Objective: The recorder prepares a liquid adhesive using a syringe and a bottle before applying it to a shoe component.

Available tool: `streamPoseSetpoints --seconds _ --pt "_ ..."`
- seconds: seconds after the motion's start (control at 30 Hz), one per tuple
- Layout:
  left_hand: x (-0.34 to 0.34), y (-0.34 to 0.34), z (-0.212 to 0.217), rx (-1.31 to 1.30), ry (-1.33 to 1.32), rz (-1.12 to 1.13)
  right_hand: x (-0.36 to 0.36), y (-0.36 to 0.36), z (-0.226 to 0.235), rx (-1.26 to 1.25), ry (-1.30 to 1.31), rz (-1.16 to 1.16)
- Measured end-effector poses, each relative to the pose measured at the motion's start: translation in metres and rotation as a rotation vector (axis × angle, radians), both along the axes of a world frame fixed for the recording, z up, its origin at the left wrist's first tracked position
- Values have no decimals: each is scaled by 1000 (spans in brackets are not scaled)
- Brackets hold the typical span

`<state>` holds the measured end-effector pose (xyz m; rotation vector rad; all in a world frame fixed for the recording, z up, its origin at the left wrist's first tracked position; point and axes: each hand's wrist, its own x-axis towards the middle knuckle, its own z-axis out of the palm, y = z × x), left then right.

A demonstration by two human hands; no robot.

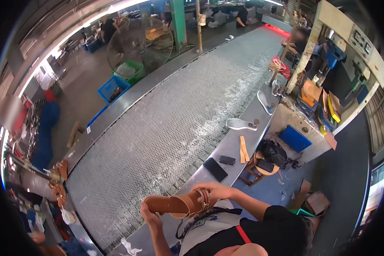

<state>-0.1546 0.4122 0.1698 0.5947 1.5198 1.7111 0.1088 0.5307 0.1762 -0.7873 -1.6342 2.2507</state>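
A brown sandal [168,205] with a wide band and a striped, buckled strap is held over the near edge of the bench, in front of my body. My left hand [152,219] grips its left end, with the thumb along the side. My right hand [216,191] is closed around the strap end at the right; some of its fingers are hidden behind the strap. Just beyond my right hand, a black phone [215,170] lies on the metal ledge, beside a small black block [227,160].
A wide mesh conveyor [149,123] runs away past the ledge. Along the ledge lie tan strips [244,150] and pale shoe soles [241,124]. To the right stand a wooden stool [266,165] with a black bag [274,152] and a machine [354,38]. Crumpled white paper [130,247] lies near left.
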Motion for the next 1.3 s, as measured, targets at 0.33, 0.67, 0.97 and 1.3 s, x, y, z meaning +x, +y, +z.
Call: streamPoseSetpoints --seconds 0.33,0.67,0.97,1.3 --pt "1 -21 17 -42 -270 284 -21 -17 -5 -102 189 -3" --pt "8 -45 12 61 -206 79 -37 8 0 -139 82 -248" --pt "-30 -66 -48 -177 -158 -233 -21 5 -13 61 -37 -248" --pt "-65 -117 -203 -891 242 -780 -1 -11 -56 1103 -781 -33"
